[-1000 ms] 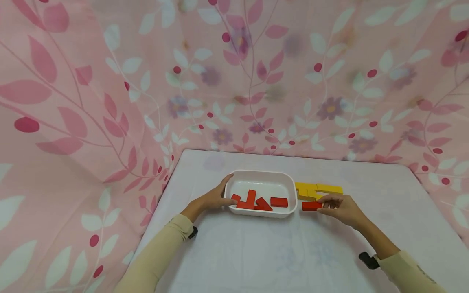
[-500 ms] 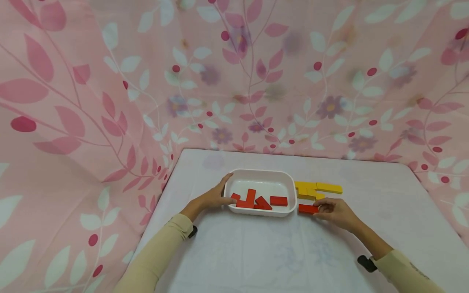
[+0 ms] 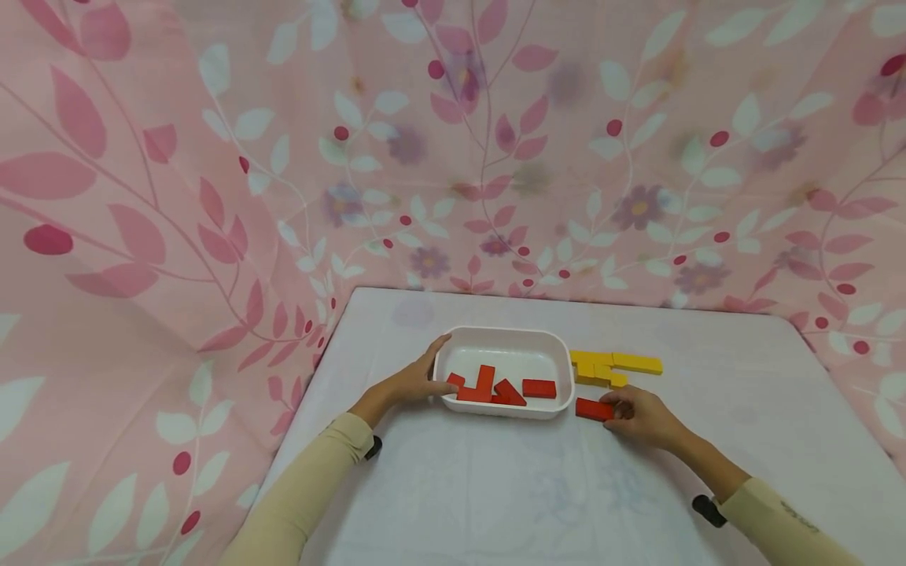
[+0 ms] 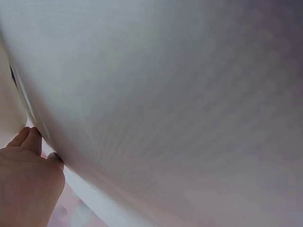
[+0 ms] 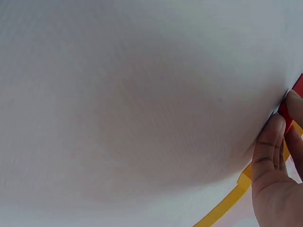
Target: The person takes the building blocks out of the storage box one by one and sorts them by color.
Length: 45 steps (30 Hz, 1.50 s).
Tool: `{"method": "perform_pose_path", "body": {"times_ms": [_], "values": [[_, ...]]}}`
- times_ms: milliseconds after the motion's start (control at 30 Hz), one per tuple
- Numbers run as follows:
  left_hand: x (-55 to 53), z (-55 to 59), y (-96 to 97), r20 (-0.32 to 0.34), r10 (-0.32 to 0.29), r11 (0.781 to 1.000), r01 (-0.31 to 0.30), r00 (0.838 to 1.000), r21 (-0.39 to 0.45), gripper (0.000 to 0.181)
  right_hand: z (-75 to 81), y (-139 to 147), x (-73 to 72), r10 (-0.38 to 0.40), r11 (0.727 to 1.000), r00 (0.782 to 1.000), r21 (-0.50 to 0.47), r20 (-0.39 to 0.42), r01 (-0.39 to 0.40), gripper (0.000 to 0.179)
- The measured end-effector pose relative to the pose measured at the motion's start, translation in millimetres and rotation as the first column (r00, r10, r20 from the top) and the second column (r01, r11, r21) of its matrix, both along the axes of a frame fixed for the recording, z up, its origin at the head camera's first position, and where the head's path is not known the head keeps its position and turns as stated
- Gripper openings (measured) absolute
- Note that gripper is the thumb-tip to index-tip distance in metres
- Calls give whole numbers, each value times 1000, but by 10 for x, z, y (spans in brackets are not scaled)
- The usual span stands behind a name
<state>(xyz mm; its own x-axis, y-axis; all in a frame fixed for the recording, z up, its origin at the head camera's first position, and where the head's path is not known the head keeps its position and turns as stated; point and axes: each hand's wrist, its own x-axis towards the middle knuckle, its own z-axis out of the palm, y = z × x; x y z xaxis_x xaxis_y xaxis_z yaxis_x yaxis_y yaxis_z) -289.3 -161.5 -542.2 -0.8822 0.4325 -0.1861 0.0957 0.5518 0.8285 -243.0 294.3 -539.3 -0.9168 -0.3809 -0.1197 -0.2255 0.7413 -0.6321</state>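
A white tray (image 3: 510, 410) holds several red blocks, among them a flat one (image 3: 539, 388) at its right and pieces forming an L shape (image 3: 484, 385). My left hand (image 3: 409, 383) grips the tray's left end, thumb over the front rim and fingers along the outer side. Just right of the tray, my right hand (image 3: 646, 417) pinches one end of a red rectangular block (image 3: 592, 409) between thumb and fingers, low over the table. In the right wrist view the red block (image 5: 299, 87) shows partly behind the fingers.
Several yellow blocks (image 3: 637, 363) lie grouped beside the tray's right end, behind the held red block. A white cloth covers the table (image 3: 510, 487). Pink floral fabric (image 3: 495, 157) hangs behind and to the left.
My right hand has drawn the red block slightly toward me and left, away from the yellow blocks, turning it a little. The left hand and tray stay put.
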Motion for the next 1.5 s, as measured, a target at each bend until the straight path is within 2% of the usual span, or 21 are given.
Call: {"method": "perform_pose_path", "body": {"times_ms": [167,900,1167,1500], "values": [[-12,-20,-1,5,1,1000,-1,1000,3,103,14,-6,-8,0,1000,999,9,40,0,36],[-36,-10,-1,9,-10,1000,10,1000,5,105,-14,29,-48,-25,999,994,-28,110,28,39],[-47,-20,-10,-13,-10,1000,10,1000,-24,105,1,31,-53,-11,999,995,-32,99,14,39],[-50,-52,-5,-6,-4,1000,4,1000,-26,105,3,50,-66,-15,1000,995,-23,94,17,40]]}}
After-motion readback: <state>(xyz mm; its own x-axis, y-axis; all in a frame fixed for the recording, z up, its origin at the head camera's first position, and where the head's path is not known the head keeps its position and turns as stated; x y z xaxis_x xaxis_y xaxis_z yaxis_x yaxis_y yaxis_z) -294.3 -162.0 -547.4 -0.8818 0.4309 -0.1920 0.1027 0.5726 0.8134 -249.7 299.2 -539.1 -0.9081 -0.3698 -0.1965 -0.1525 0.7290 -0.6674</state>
